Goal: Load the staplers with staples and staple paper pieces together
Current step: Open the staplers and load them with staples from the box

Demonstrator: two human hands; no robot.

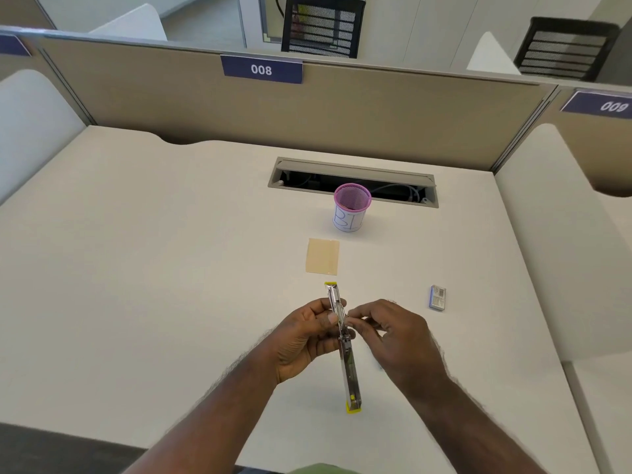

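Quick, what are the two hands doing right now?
Left hand: holding the opened stapler near its middle.
Right hand: fingertips pinched together at the stapler's middle; what they pinch is too small to tell.

1. Work surface: a cream-white desk (154,268), bounded at the far edge by a beige partition panel.
2. Cable port: a grey rectangular recess (352,181) is set into the desk near the far edge, lid raised, cables visible inside.
3. Pink mesh cup (352,212): stands upright just in front of the recess, wrapped in white paper bearing blue lettering.
4. Tan paper piece (322,256): lies flat, near the cup on its near side.
5. Small staple box (438,297): lies to the right, well apart from the paper.
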